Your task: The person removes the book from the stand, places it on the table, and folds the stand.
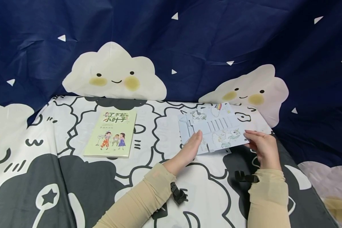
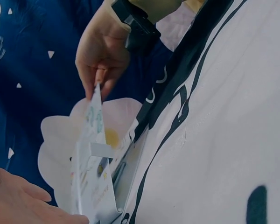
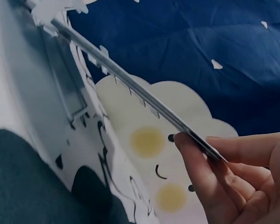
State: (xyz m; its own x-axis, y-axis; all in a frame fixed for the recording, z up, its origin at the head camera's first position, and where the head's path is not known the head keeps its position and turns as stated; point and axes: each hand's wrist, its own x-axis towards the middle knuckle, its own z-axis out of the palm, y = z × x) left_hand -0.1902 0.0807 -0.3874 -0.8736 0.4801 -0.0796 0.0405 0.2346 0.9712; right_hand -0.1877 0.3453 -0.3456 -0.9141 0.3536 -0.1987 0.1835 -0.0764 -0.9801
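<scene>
My right hand (image 1: 264,148) pinches the right edge of a pale-blue folding card (image 1: 229,139) printed with unicorns and a rainbow. Its upper panel is raised at a slant over a second pale panel (image 3: 60,84) lying on the sheet. Short slits run across the middle of the upper panel, and small tabs (image 3: 135,93) stick out beneath it. At the card's left part, my left hand (image 1: 188,148) lies alongside with its fingers straight. In the left wrist view, that hand (image 2: 23,198) is at the lower left, close beside the raised panel (image 2: 95,172).
A light-green book (image 1: 111,134) with cartoon children on its cover lies flat to the left. The patterned sheet (image 1: 148,152) covers the surface beneath. Behind it hangs a dark-blue cloth (image 1: 188,41) with smiling clouds. Black straps sit at both wrists.
</scene>
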